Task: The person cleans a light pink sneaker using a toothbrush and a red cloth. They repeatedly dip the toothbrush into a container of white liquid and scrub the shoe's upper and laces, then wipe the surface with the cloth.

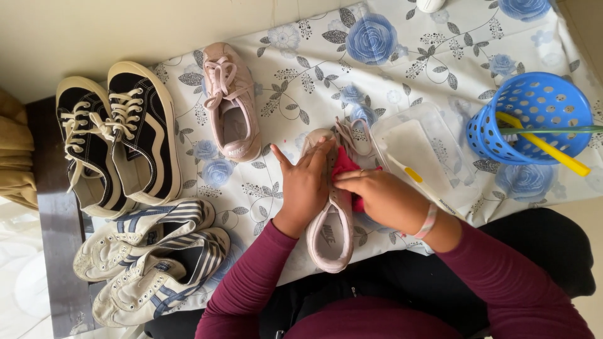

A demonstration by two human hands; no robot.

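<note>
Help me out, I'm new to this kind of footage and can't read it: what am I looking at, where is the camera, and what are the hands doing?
There is no machine here. One camera sits on a person's head and looks down at their own two hands. The left hand steadies a pale pink shoe on a flowered tablecloth. The right hand presses a bright pink cloth against it. The matching pink shoe lies further back. To the left are black sneakers and white striped sneakers. To the right are a clear plastic tub and a blue basket holding yellow and green sticks.
</note>
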